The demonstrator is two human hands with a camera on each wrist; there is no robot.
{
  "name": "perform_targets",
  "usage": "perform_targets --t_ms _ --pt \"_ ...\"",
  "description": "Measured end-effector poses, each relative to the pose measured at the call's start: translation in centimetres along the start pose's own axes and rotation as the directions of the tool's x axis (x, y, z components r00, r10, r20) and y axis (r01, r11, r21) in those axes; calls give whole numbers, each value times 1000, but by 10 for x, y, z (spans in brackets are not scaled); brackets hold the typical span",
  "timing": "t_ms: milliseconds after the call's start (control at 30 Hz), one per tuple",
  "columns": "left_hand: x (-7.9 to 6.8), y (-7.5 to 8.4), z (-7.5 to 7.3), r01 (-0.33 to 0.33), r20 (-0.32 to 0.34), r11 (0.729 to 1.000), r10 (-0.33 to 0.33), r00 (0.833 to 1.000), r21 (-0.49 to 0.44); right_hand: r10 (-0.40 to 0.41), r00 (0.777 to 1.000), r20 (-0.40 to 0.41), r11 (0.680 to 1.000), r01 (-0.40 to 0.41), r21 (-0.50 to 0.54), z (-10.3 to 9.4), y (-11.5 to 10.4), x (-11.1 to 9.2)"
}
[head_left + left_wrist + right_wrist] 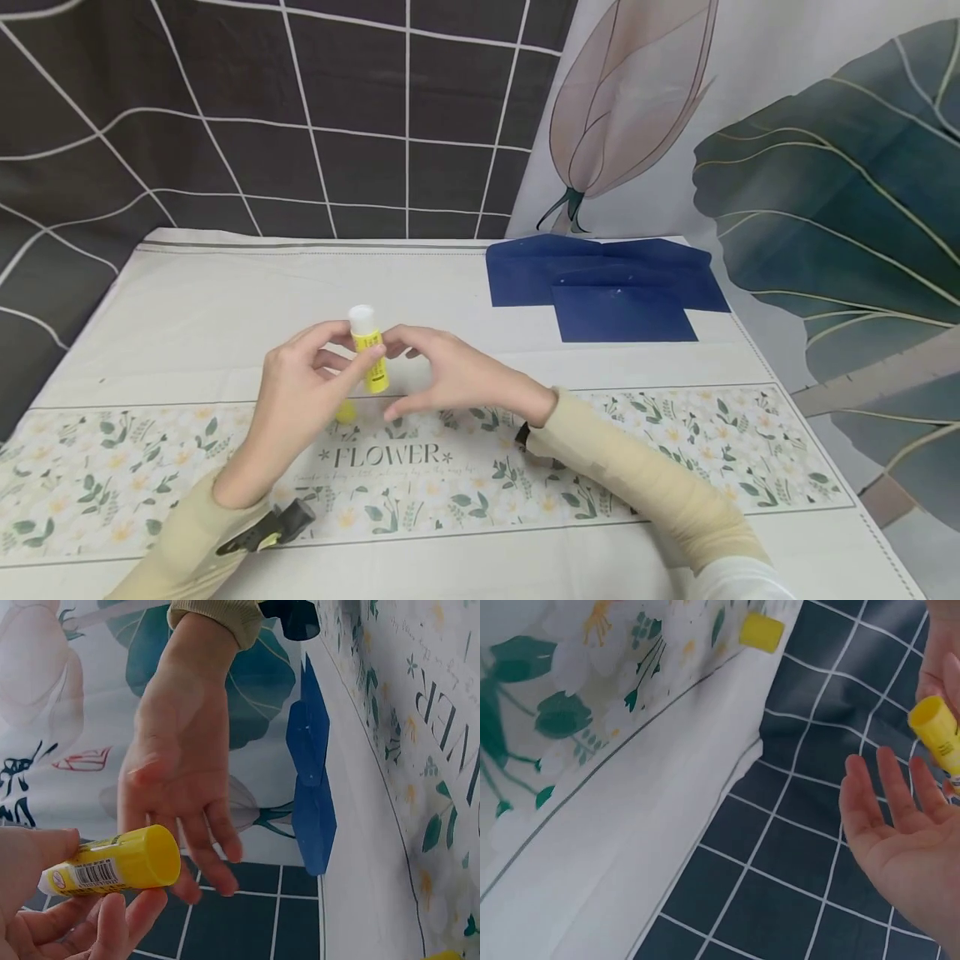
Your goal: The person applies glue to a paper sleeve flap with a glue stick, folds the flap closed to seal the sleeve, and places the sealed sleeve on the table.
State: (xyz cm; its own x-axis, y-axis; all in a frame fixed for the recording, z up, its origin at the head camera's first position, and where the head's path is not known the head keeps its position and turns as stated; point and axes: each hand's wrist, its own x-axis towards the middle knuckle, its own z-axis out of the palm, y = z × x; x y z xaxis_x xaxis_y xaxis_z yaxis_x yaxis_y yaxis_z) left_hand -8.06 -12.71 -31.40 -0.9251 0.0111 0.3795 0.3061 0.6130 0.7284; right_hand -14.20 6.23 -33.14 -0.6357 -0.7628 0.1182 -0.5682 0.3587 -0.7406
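Observation:
A yellow glue stick (372,360) with a white top stands nearly upright above the table, pinched between the thumb and fingers of my left hand (296,392). In the left wrist view, the glue stick (120,862) shows its barcode and its round yellow end. My right hand (457,371) is just to the right of it, fingers spread and loosely bent, with nothing in its grip. The right wrist view has the right hand (900,847) palm up, close by the tube. A small yellow cap (346,412) sits on the table below the left hand.
Several dark blue envelopes (626,312) lie overlapping at the back right of the table. A cloth with a floral band and the word FLOWER (386,454) covers the tabletop. Behind hang a black grid curtain (360,108) and a leaf-printed curtain (862,183).

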Motion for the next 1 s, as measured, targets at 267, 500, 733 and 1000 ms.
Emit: perform_targets --t_ms 267,500,733,1000 --pt "5 8 15 -64 0 998 64 998 24 33 977 -213 975 16 223 -4 1 -15" --pt "9 15 24 -70 35 997 70 997 -20 120 953 -279 913 4 407 -11 3 -28" --pt "12 22 31 -11 92 995 20 996 -97 169 946 -278 882 -20 471 -13 8 -40" --pt "15 30 38 -40 107 995 50 993 -92 171 932 -319 879 2 477 -15 7 -54"
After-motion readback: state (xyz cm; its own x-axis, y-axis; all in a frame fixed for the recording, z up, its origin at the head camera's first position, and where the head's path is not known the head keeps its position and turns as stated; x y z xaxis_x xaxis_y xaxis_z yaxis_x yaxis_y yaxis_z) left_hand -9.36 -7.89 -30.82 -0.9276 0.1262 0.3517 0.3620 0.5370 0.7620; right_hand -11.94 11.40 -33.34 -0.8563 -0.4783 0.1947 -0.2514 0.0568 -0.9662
